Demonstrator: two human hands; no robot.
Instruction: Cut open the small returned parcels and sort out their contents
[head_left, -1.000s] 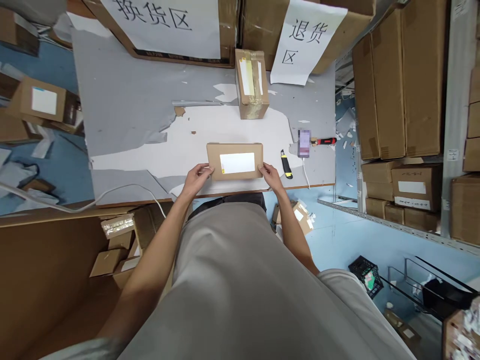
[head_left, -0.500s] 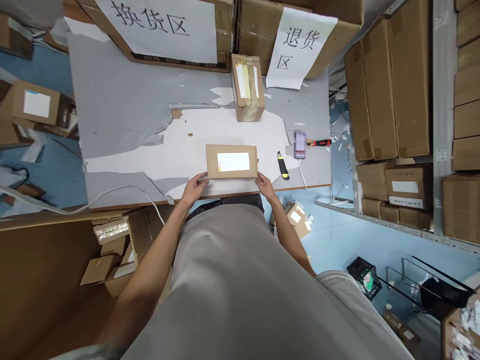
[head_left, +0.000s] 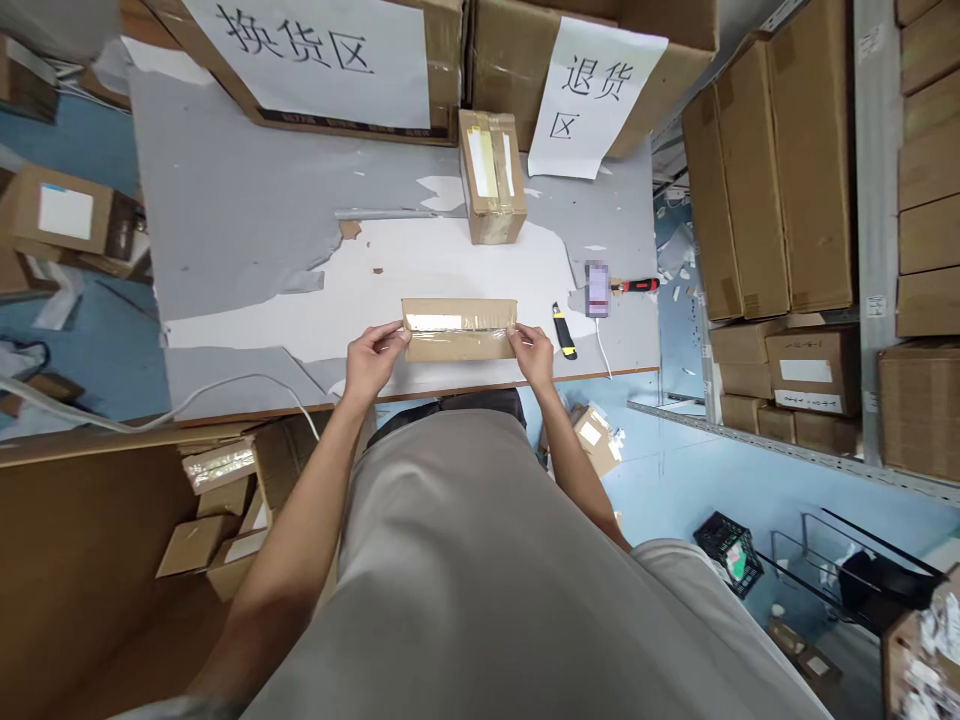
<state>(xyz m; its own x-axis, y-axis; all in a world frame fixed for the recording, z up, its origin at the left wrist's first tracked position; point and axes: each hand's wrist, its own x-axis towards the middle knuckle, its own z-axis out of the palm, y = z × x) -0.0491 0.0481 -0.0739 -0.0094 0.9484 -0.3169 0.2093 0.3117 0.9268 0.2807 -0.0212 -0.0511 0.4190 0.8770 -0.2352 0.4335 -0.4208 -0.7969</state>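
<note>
Two hands hold a taped parcel; one carton contains boxes.

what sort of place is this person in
Likely a warehouse returns station: large boxes carry paper signs in Chinese reading "exchange area" and "returns area", stacked cartons stand on shelving, and a utility knife lies on the table.

I looked remotely onto a grey worktable, its surface covering torn to white around the middle. Blue floor showed on either side of the worktable, and metal shelving stood to its right.
</note>
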